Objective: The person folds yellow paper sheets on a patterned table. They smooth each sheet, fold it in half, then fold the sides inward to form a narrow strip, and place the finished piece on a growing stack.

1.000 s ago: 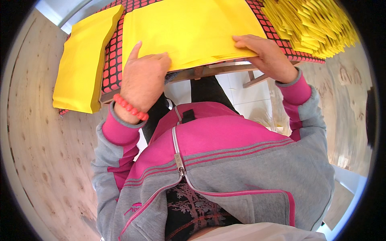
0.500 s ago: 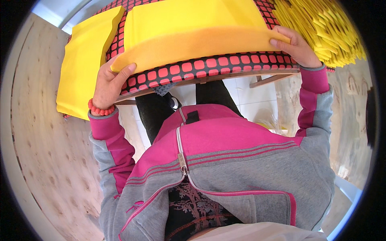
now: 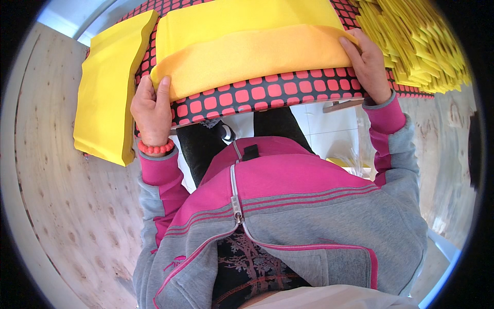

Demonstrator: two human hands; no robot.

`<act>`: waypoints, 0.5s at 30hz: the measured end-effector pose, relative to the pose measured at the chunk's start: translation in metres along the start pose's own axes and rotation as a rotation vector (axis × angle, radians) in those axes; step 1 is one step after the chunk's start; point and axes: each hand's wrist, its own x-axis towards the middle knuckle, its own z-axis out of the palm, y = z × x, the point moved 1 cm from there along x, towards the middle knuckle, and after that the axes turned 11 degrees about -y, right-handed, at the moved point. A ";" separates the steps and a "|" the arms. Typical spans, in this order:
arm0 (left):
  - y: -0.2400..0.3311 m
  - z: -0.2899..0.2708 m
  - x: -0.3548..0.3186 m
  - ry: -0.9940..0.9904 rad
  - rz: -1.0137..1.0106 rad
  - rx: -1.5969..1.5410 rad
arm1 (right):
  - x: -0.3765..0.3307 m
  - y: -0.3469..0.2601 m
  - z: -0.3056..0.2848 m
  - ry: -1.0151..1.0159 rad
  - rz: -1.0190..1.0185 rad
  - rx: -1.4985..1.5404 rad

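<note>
Nearest the camera is a pink and grey zip jacket (image 3: pixel 288 216), both sleeves reaching up to the surface (image 3: pixel 267 95), which wears a black cover with red squares. The left hand (image 3: pixel 152 105), a red bead bracelet (image 3: pixel 155 148) at its wrist, is closed on the near left corner of the yellow cloth (image 3: pixel 252 56), thumb on top and fingers curled under the surface edge. The right hand (image 3: pixel 366 64) lies on the cloth's near right corner with fingers fairly straight and pressed down; whether the thumb pinches underneath cannot be told. The cloth lies across the middle of the surface, its near band folded over and showing a deeper orange-yellow. Left of it a stack (image 3: pixel 110 85) of flat yellow sheets overhangs the edge; far right is a pile (image 3: pixel 417 41) of folded yellow pieces, fanned unevenly. The likely trouble: if one hand pulls harder than the other, the fold would skew or wrinkle. The overhanging stack, close by the left elbow, could be nudged off onto the wooden floor (image 3: pixel 67 221).
</note>
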 end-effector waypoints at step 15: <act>0.012 0.009 0.005 0.094 -0.024 0.521 | 0.010 0.000 0.009 0.168 0.017 -0.297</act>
